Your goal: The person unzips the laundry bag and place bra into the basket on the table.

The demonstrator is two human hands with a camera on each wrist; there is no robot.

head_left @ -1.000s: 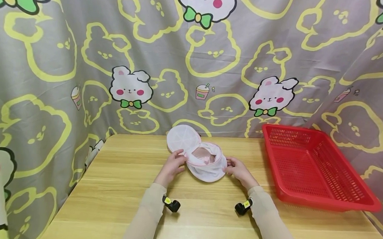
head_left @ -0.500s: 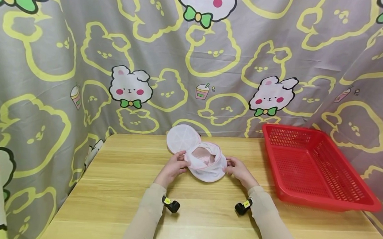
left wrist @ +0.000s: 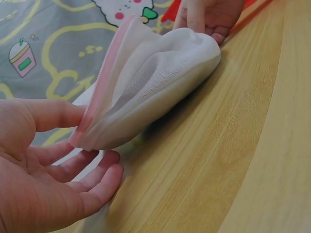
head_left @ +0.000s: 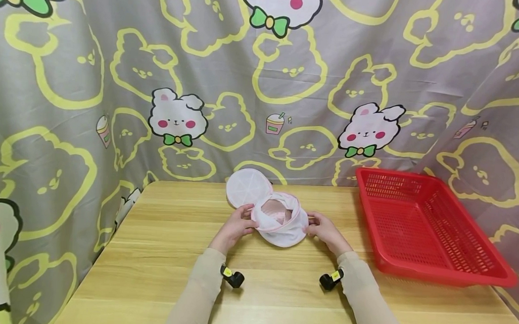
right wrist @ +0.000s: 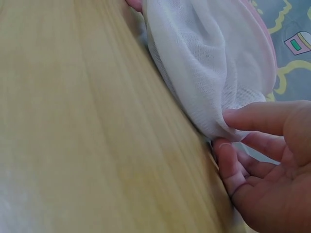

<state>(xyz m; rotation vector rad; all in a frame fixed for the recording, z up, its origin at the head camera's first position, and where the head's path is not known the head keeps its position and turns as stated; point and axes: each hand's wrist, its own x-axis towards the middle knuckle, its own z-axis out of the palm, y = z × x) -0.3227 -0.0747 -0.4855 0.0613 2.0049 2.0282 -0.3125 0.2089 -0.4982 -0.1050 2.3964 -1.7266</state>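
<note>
A white mesh laundry bag (head_left: 283, 238) with a pink zipper edge stands unzipped on the table in the head view. Its round lid (head_left: 246, 187) is folded back to the far left. Something pale pink (head_left: 277, 213) shows through the opening; its kind is unclear. My left hand (head_left: 236, 226) pinches the zippered rim between thumb and fingers, as the left wrist view shows on the pink zipper edge (left wrist: 99, 82). On the opposite side, my right hand (head_left: 325, 232) pinches the lower mesh wall, seen closely in the right wrist view as white mesh (right wrist: 194, 63).
To the right stands a red plastic basket (head_left: 371, 228) with perforated walls. A grey patterned curtain (head_left: 229, 81) hangs behind and along both sides of the wooden table (head_left: 277, 302). Black wrist cameras sit on both sleeves.
The left fingers have moved slightly right and closed on the bag's rim, and the opening has shifted a little. The right hand keeps nearly the same place on the bag.
</note>
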